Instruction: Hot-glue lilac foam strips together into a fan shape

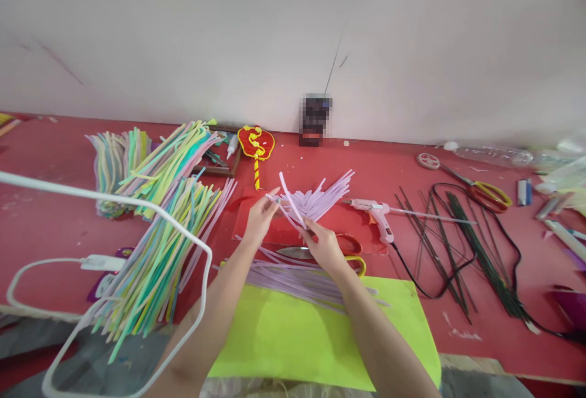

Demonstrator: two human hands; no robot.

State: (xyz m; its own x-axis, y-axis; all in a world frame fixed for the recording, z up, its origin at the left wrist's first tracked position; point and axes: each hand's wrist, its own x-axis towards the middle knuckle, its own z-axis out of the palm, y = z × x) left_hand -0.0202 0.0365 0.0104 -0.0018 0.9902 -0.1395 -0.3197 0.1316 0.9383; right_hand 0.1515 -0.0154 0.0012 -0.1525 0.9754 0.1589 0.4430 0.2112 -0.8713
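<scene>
My left hand (262,220) has its fingers pinched on the left ends of lilac pipe cleaners. My right hand (324,244) pinches a lilac pipe cleaner (291,195) near its lower end; this one slants up to the left. Just beyond my hands, a feather-like fan of lilac pipe cleaners (327,198) spreads in a V shape above a red sheet (247,227). Scissors with red and yellow handles (350,244) lie partly under my right hand. Loose lilac pipe cleaners (293,282) lie below my wrists on a yellow-green mat (293,337).
Bundles of coloured pipe cleaners (160,245) lie left, near a white cable (174,218). A pink glue gun (378,218), dark green stems (480,257) and a second pair of scissors (489,195) lie right. A red-yellow fan ornament (256,144) and a blurred dark object (315,120) are behind.
</scene>
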